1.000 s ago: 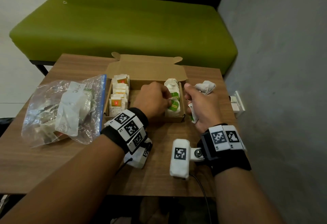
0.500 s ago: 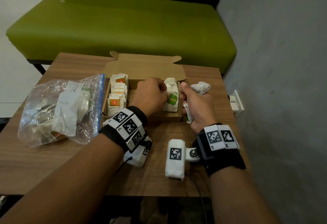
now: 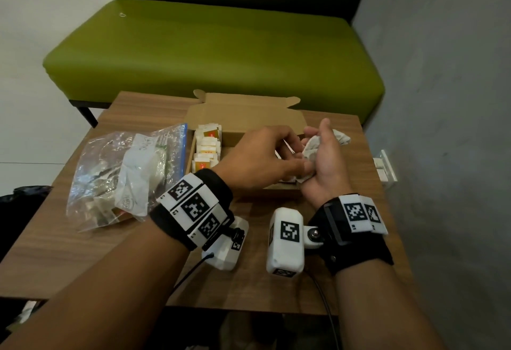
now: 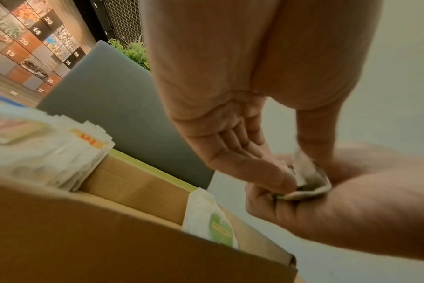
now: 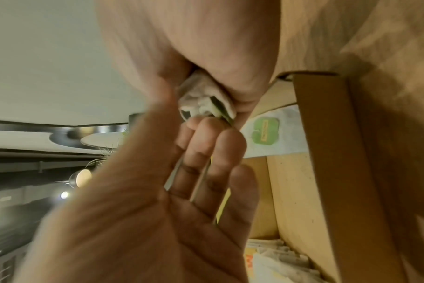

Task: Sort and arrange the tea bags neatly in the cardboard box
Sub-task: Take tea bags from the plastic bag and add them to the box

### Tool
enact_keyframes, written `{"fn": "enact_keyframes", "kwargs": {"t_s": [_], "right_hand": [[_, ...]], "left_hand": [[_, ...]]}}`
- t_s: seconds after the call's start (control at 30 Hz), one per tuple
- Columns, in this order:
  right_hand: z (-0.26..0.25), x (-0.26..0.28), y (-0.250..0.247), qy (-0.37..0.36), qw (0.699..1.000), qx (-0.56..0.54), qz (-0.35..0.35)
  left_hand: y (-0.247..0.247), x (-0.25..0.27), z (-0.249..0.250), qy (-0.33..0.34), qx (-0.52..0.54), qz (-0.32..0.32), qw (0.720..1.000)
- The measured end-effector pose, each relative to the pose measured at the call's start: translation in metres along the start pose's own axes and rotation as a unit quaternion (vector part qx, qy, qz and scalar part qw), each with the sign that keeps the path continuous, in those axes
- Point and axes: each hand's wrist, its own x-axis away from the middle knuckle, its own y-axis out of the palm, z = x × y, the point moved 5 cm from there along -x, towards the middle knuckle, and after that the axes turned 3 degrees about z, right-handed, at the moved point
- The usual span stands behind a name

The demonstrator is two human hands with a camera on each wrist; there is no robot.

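A bunch of tea bags (image 3: 312,147) is cupped in the right hand (image 3: 326,161), just above the right end of the cardboard box (image 3: 249,117); 1 bag is pinched by the left hand (image 3: 260,158). Orange-tagged bags (image 3: 207,150) are stacked at the box's left end.

Open box at table centre, hands meeting above its right end.
On the table (image 3: 265,286): cardboard box (image 3: 210,308), lid flap (image 3: 246,117) folded back toward the bench (image 3: 215,53) behind; one row of tea bags (image 3: 207,150) inside along the left wall, another row (image 4: 207,216) at the right end. Plastic bag (image 3: 124,172) just left of the box. Left hand (image 3: 262,156) and right hand (image 3: 326,161) touching, over the right end.
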Motion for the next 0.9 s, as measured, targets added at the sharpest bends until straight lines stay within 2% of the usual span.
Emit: {"fn": "enact_keyframes", "kwargs": {"t_s": [0.2,0.3,0.4,0.57,0.67,0.77,0.9], "right_hand": [[0.006,0.006,0.012,0.030,0.998,-0.034,-0.052],[0.006,0.013,0.020,0.026,0.996,-0.038,-0.071],[0.007,0.012,0.025,0.029,0.994,-0.055,-0.085],[0.002,0.015,0.020,0.040,0.992,-0.106,-0.047],[0.001,0.014,0.014,0.041,0.994,-0.098,-0.019],[0.002,0.014,0.014,0.047,0.996,-0.069,-0.032],[0.004,0.016,0.020,0.042,0.995,0.034,-0.080]], "left_hand": [[-0.013,0.002,-0.004,0.021,0.009,0.055,0.998],[-0.013,0.004,-0.003,0.043,-0.018,0.058,0.997],[-0.020,0.003,-0.005,0.030,-0.005,0.055,0.998],[-0.042,0.005,-0.009,-0.009,0.092,0.070,0.993],[-0.052,0.008,-0.013,-0.021,0.185,0.082,0.979],[-0.056,0.008,-0.017,-0.033,0.275,0.098,0.956],[-0.059,0.007,-0.023,-0.044,0.328,0.119,0.936]]}}
